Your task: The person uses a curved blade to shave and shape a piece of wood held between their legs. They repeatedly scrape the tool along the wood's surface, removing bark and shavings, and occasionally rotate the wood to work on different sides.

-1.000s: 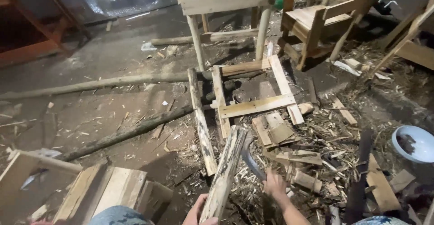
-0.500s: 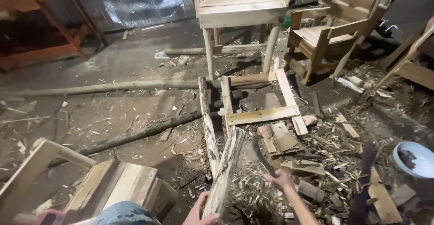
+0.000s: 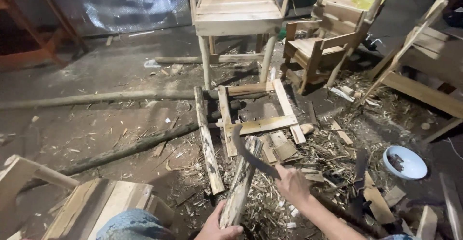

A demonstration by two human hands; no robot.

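My left hand [image 3: 218, 227] grips the near end of a rough, weathered wooden slat [image 3: 242, 182] that slants away from me over the floor. My right hand [image 3: 292, 185] holds the handle of a dark curved blade [image 3: 251, 154], raised so that its tip points left across the slat's far end. The blade looks close to the slat; whether it touches is unclear. Wood chips [image 3: 270, 206] lie under both hands.
A flat slat frame [image 3: 263, 123] and a loose plank [image 3: 208, 143] lie just beyond. Wooden chairs [image 3: 238, 13] stand further back, long poles [image 3: 96, 97] to the left. A pale blue bowl [image 3: 405, 163] sits right, a wooden piece [image 3: 91, 206] near left.
The view has tilted up and shifted. My right hand has lifted the curved blade from low beside the scraps up over the slat. My left hand keeps its grip on the slat.
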